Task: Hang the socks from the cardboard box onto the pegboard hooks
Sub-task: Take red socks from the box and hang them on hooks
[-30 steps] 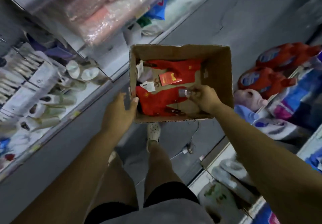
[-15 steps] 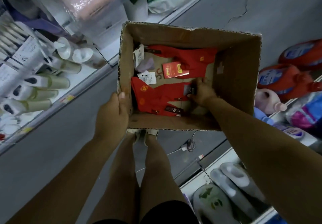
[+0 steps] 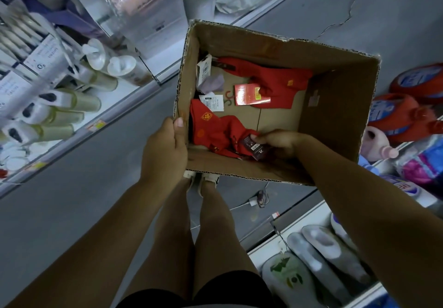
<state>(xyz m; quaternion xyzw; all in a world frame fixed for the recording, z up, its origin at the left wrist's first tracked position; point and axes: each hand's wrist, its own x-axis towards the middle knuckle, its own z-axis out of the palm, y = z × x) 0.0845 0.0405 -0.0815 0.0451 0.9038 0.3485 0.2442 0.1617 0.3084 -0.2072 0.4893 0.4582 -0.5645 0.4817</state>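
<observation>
Taking a sock pair from the box

My right hand (image 3: 278, 143) pinches the dark label of the near red socks (image 3: 217, 132), which stretch leftward toward my left hand (image 3: 165, 149), closed on the cardboard box (image 3: 335, 116) wall; no pegboard visible.

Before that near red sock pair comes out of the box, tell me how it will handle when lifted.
The near red sock pair lies crumpled, so it will probably droop limply. The right hand pinches its dark label, likely stiffer card, so the fabric should hang below. It looks light.
</observation>
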